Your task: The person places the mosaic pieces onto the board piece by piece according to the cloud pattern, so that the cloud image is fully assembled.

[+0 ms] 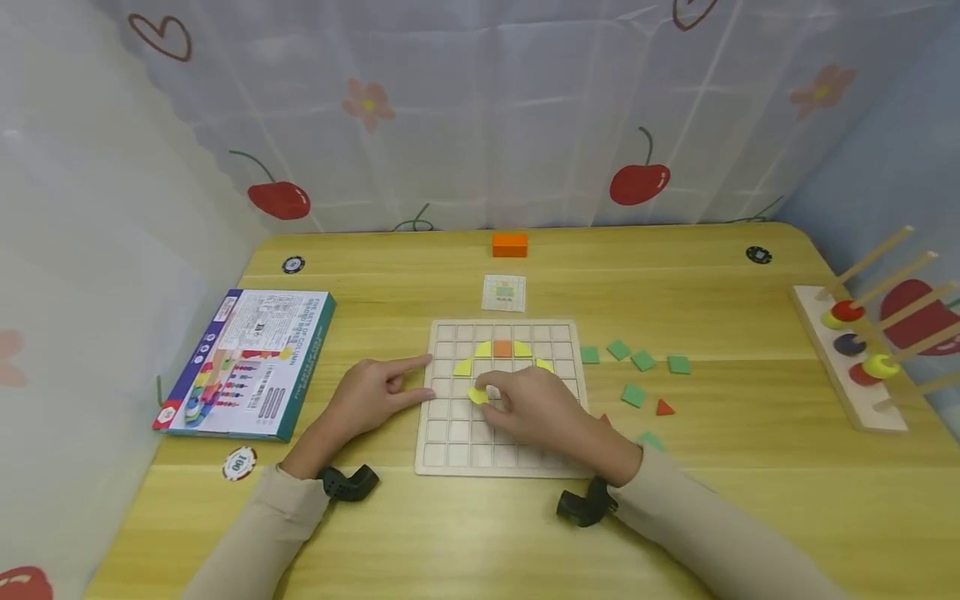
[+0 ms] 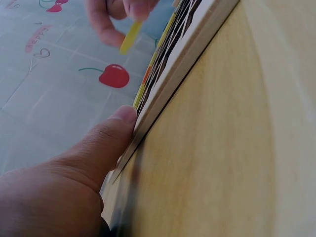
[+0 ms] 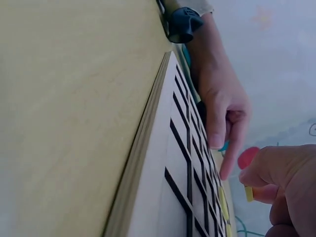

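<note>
A square wooden grid board [image 1: 460, 457] lies flat on the table. My left hand [image 1: 372, 392] is at its left edge, thumb and forefinger stretched out with their tips touching the rim; the left wrist view shows the thumb against the board's side. Over the board's middle, my right hand [image 1: 536, 404] pinches a yellow tile [image 1: 478, 395] with a curved edge between thumb and forefinger. The right wrist view shows that tile [image 3: 249, 193] held above the grid. Farther up the board, an orange square tile [image 1: 502, 348] sits between yellow curved tiles [image 1: 463, 367].
Right of the board lie several green square tiles [image 1: 633, 395] and small red triangles [image 1: 664, 407]. Behind it are a pattern card [image 1: 504, 293] and an orange block [image 1: 510, 245]. A boxed game [image 1: 255, 358] lies left; a peg rack [image 1: 847, 358] with beads stands right.
</note>
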